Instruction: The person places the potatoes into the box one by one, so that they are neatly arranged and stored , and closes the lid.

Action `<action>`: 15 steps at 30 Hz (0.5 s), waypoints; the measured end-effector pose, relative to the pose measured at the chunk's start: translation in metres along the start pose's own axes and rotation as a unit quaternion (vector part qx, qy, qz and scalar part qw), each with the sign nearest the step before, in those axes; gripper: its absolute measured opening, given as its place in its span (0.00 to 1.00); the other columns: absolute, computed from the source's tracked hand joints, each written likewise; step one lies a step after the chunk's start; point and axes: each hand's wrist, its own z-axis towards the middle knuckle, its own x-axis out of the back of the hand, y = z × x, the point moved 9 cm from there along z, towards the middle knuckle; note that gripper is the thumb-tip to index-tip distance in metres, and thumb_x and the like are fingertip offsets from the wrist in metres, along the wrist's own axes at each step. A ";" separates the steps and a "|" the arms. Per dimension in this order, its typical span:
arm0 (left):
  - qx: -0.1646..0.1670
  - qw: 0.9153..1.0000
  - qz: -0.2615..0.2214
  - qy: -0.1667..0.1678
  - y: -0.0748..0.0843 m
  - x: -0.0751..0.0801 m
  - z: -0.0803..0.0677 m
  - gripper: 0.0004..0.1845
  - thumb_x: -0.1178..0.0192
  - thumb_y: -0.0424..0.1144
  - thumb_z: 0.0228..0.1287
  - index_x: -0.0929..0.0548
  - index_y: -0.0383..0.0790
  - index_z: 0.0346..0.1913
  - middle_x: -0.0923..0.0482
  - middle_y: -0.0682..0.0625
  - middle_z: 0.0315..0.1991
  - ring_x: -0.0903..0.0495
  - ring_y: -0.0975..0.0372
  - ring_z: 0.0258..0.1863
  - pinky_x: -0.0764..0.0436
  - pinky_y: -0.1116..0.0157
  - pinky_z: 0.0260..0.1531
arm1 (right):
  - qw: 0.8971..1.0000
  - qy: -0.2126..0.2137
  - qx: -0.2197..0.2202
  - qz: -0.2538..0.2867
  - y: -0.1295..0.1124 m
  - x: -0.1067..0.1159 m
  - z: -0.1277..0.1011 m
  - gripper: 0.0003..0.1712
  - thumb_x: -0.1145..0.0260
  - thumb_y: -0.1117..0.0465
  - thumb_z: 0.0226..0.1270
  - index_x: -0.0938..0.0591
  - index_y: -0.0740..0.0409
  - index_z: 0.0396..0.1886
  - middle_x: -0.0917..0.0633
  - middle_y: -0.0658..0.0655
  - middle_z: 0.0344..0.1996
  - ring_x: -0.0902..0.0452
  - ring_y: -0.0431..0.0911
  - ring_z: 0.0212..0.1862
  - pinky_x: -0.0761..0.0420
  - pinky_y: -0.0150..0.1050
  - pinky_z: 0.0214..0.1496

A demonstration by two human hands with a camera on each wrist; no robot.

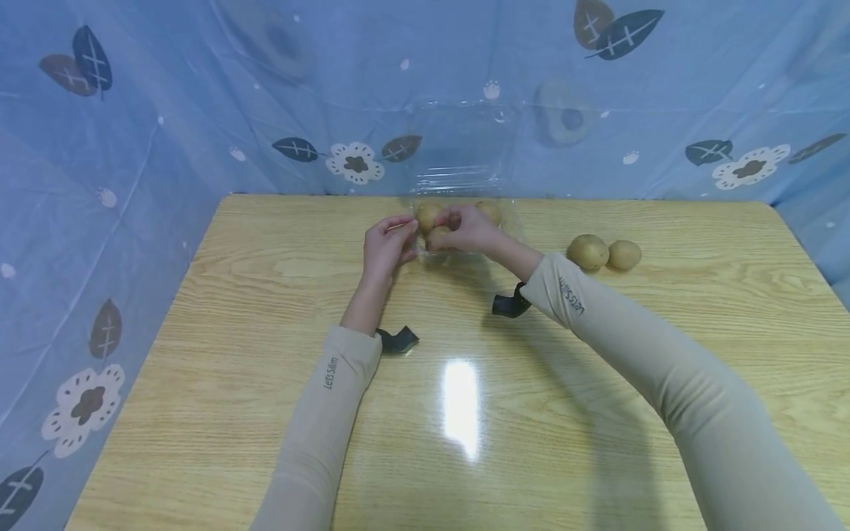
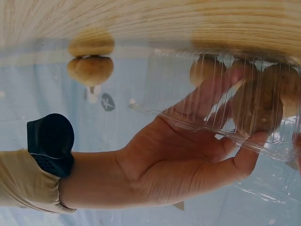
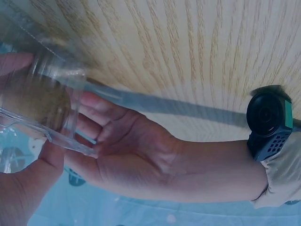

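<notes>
Potatoes (image 1: 604, 253) loose right of clamshell (image 1: 465, 221) | hands (image 1: 388, 247) gripping it

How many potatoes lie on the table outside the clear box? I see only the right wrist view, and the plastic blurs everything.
Observer: Two loose potatoes lie on the table, to the right of the clear box.
Operator: Is the box's lid open or closed?
Observer: It is open. The lid stands up behind the box, against the blue curtain.
Operator: What is the right hand doing?
Observer: The right hand reaches into the box, and its grip seems to close round a potato. The left hand holds the box's near left edge.
</notes>
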 end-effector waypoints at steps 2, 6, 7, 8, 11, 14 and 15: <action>0.000 1.000 0.000 0.000 0.000 0.000 0.001 0.14 0.38 0.38 0.57 0.20 0.39 0.46 0.20 0.48 0.39 0.23 0.64 0.35 0.20 0.74 0.20 | 1.000 -0.002 -0.001 0.005 0.000 0.000 -0.001 0.25 0.31 0.61 0.50 0.26 0.64 0.48 0.23 0.63 0.47 0.27 0.50 0.46 0.22 0.38 0.47; 0.001 1.000 0.002 0.000 0.000 0.000 0.000 0.14 0.38 0.38 0.57 0.20 0.39 0.46 0.20 0.49 0.38 0.23 0.65 0.33 0.20 0.74 0.20 | 1.000 -0.001 -0.004 0.020 0.001 0.000 -0.001 0.24 0.31 0.63 0.50 0.26 0.66 0.47 0.21 0.64 0.44 0.25 0.48 0.41 0.20 0.32 0.40; 0.001 1.000 0.002 0.000 0.000 0.000 0.000 0.14 0.38 0.38 0.57 0.20 0.39 0.46 0.21 0.49 0.38 0.23 0.65 0.32 0.20 0.74 0.20 | 1.000 0.000 -0.005 0.023 0.001 0.000 -0.001 0.24 0.31 0.63 0.50 0.26 0.67 0.47 0.21 0.64 0.44 0.25 0.47 0.41 0.21 0.30 0.39; 0.002 1.000 0.002 0.000 0.000 0.000 0.000 0.14 0.38 0.38 0.57 0.20 0.39 0.46 0.21 0.49 0.38 0.23 0.65 0.32 0.20 0.73 0.21 | 1.000 0.000 -0.006 0.022 0.001 0.001 -0.001 0.24 0.30 0.63 0.50 0.26 0.66 0.47 0.21 0.64 0.45 0.25 0.46 0.41 0.22 0.29 0.37; 0.001 1.000 0.006 0.000 0.001 0.000 -0.001 0.14 0.38 0.38 0.57 0.20 0.39 0.47 0.21 0.48 0.38 0.23 0.64 0.32 0.19 0.73 0.22 | 1.000 -0.006 -0.011 0.022 0.003 0.001 -0.001 0.24 0.31 0.63 0.50 0.26 0.67 0.47 0.22 0.65 0.46 0.24 0.47 0.40 0.22 0.29 0.37; 0.000 1.000 0.009 0.001 0.001 0.000 -0.001 0.15 0.38 0.38 0.57 0.20 0.39 0.47 0.20 0.47 0.40 0.23 0.64 0.31 0.19 0.72 0.23 | 1.000 -0.013 -0.020 0.013 0.003 0.000 -0.002 0.26 0.31 0.61 0.51 0.27 0.66 0.49 0.23 0.65 0.48 0.24 0.49 0.43 0.22 0.33 0.42; 0.001 1.000 0.010 0.001 0.001 0.001 -0.001 0.14 0.38 0.38 0.57 0.20 0.39 0.47 0.20 0.46 0.40 0.23 0.64 0.31 0.18 0.72 0.23 | 1.000 -0.014 -0.020 0.006 0.004 0.001 -0.002 0.26 0.31 0.60 0.51 0.27 0.66 0.49 0.24 0.65 0.49 0.24 0.50 0.46 0.22 0.36 0.44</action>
